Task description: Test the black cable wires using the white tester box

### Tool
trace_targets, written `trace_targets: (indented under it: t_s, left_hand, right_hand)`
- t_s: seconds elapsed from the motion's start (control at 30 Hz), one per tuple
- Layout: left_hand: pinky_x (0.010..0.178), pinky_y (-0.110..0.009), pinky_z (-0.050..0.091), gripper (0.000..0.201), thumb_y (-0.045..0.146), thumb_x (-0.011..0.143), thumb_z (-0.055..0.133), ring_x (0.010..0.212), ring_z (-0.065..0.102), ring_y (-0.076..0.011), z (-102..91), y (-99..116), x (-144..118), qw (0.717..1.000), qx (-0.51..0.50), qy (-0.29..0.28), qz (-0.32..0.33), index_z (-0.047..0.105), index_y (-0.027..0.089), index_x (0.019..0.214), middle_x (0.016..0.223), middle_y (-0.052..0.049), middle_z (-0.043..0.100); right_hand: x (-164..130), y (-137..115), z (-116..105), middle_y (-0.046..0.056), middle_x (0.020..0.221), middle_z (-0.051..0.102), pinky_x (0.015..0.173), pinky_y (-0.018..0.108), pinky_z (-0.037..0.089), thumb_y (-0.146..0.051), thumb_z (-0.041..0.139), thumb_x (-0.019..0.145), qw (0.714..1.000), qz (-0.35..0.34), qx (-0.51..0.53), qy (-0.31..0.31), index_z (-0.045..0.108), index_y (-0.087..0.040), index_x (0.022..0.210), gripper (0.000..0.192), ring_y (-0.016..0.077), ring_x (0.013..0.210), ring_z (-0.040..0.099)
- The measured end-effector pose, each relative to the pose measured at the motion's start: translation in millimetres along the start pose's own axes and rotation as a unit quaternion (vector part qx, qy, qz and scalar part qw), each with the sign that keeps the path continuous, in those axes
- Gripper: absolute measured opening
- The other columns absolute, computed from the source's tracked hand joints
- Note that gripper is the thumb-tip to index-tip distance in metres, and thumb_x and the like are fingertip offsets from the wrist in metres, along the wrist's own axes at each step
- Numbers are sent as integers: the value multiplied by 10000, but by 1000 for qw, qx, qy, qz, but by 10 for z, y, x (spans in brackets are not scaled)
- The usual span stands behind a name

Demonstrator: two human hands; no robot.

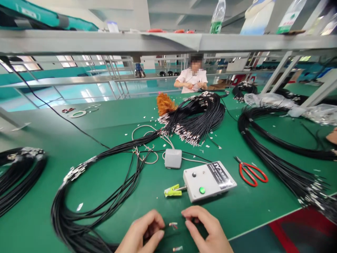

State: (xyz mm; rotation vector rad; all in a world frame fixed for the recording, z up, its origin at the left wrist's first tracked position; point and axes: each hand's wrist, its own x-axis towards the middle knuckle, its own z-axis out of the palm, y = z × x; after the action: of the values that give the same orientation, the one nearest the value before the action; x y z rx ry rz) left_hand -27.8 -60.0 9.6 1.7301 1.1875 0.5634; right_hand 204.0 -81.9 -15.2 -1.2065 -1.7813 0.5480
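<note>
My left hand (pixel 146 230) is closed near the front edge, thumb and curled fingers around a thin black cable mostly hidden by them. A stripped cable end (pixel 173 225) with fine coloured wires sticks out just right of its fingertips. My right hand (pixel 205 226) is across from it, thumb and forefinger slightly apart, with nothing visible between them. Below, a second stripped cable end (pixel 177 248) lies between the hands. A long bundle of black cables (pixel 60 207) curves from the left toward my left hand.
Beyond my hands sit a grey control box (pixel 207 182) with a yellow-green clip (pixel 173 190) and a grey pedal (pixel 173 159). Red-handled scissors (pixel 251 172) lie right. Coiled cables (pixel 202 116) and more bundles (pixel 263 151) cover the green table (pixel 105 123). A person (pixel 193 77) sits opposite.
</note>
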Motion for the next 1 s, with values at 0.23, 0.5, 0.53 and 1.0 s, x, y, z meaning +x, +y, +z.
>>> trace_targets:
  t_s: [0.23, 0.5, 0.53, 1.0]
  left_hand:
    - [653, -257, 438, 154, 286, 908, 519, 697, 546, -179, 73, 227, 71, 1000, -19, -5, 4, 627, 207, 832, 764, -19, 606]
    - [619, -261, 443, 200, 362, 879, 565, 670, 540, -181, 124, 241, 99, 996, -76, 42, -26, 614, 205, 766, 715, -18, 602]
    - [614, -258, 445, 208, 376, 865, 584, 664, 537, -178, 129, 238, 100, 994, -96, 49, -33, 610, 203, 754, 703, -16, 599]
    - [714, -281, 505, 211, 391, 829, 671, 783, 602, -192, 152, 333, 134, 972, -231, 32, -26, 674, 196, 911, 880, -44, 588]
  right_hand:
    - [48, -297, 114, 42, 867, 737, 734, 237, 542, -282, 561, 902, 966, 180, 178, -47, 687, -195, 938, 157, 164, 793, 685]
    - [127, -365, 205, 30, 771, 698, 665, 263, 499, -309, 683, 789, 934, 252, 249, -42, 664, -177, 834, 141, 152, 684, 622]
    - [137, -373, 243, 25, 752, 686, 655, 262, 494, -333, 694, 786, 926, 268, 266, -31, 662, -176, 807, 161, 147, 669, 611]
    - [298, -454, 392, -47, 591, 559, 464, 199, 256, -474, 830, 620, 783, 405, 470, -46, 630, -155, 691, 383, 57, 453, 459]
